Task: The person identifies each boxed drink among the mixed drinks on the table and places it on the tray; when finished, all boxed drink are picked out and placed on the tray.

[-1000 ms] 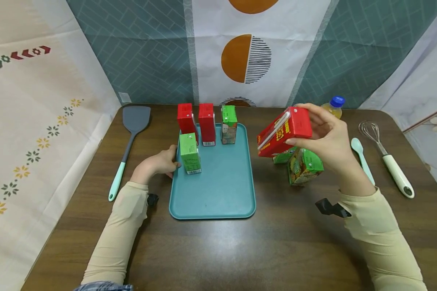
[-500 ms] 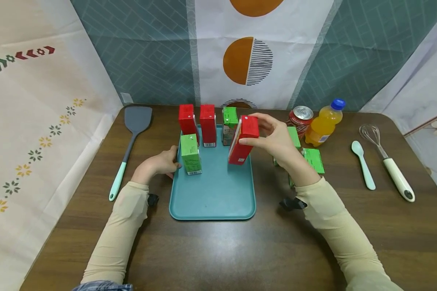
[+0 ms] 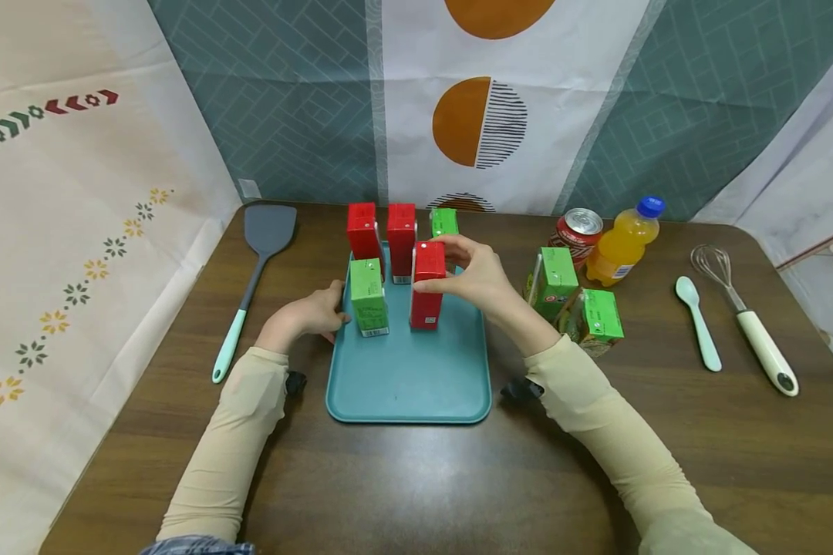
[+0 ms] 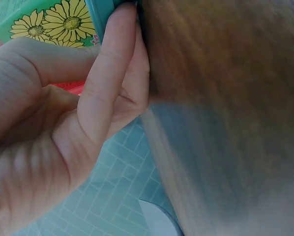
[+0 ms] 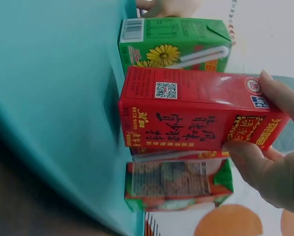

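Head view, and it's a brown desk (image 3: 416, 489), flowered pale cloth (image 3: 62, 293) to its left, green brick-patterned cloth (image 3: 291, 116) behind. A spatula (image 3: 250, 285) lies by the left edge; the teal tray (image 3: 408, 389) sits mid-desk. Near its back left corner stand an outer red carton (image 3: 365, 239) and an inner red carton (image 3: 401, 245); a front green carton (image 3: 369, 301) stands before them, near the left rim. Toward the back, a rear green carton (image 3: 445, 220), partly hidden. Off the tray's right edge: two green boxes (image 3: 558, 277), a red can (image 3: 578, 233), an orange drink bottle (image 3: 621, 245); then a mint spoon (image 3: 699, 324) and a whisk (image 3: 760, 335) toward the desk's right edge.

The left sleeve (image 3: 225, 443) runs in from the front left, the right sleeve (image 3: 611, 424) from the front right.

Left hand (image 3: 308, 312): fingers curled at the tray's left rim, gripping it. Right hand (image 3: 482, 277): thumb and fingers apart by just a carton's width, pinching the held red carton (image 3: 427, 301) near its top. That carton is roughly upright, around mid-tray; whether its base touches, I can't tell.
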`<state>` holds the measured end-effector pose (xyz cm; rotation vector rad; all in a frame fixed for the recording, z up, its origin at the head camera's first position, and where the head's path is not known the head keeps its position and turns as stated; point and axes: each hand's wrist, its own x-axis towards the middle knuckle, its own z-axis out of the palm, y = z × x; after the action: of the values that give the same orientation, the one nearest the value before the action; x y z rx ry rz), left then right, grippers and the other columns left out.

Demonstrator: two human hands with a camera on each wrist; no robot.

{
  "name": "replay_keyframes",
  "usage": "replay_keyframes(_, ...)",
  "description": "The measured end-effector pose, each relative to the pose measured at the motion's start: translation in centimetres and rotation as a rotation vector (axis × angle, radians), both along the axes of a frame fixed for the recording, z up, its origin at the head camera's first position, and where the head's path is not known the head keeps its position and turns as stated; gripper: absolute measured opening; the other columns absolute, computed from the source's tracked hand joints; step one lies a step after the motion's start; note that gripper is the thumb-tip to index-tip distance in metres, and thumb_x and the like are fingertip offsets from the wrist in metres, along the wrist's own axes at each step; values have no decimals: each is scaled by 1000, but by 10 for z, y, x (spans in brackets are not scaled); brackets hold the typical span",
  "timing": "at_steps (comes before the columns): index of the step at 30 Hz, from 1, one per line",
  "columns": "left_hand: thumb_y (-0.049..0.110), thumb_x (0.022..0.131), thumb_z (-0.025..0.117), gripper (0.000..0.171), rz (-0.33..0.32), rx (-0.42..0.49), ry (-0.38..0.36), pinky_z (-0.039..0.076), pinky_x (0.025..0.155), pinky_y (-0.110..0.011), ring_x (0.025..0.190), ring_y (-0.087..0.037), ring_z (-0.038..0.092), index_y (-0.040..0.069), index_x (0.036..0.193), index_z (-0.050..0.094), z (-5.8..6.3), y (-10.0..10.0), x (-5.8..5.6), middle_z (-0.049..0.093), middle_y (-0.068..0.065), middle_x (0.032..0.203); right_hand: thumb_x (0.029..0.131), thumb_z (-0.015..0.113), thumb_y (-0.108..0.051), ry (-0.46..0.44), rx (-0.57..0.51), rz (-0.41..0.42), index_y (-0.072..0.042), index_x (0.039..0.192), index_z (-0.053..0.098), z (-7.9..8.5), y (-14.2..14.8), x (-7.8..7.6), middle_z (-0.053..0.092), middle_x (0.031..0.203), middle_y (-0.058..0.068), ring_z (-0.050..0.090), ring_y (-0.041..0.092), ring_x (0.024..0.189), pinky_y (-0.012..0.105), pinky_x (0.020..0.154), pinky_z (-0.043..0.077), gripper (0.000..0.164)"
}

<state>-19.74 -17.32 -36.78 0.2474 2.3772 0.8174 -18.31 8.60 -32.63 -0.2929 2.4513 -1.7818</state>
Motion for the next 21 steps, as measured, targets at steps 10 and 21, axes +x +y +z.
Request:
replay_keyframes(10,4,88,45,63,-3,5,-12,52,58,-29,64,-20,61,-2,134,3,-1,-1,-2,41,-28,117,59,79,-28,-9,17,25,-20,115,51,0,-23,-2,56,105,-4,52,13,97,28,74,50,64)
replay_keyframes(21,5,88,45,60,-9,-10,-12,51,59,-29,63,-19,61,-2,133,6,0,0,-2,41,-29,117,68,74,-17,-5,18,61,-9,120,46,22,-34,18,53,112,3,49,17,102,27,86,45,60)
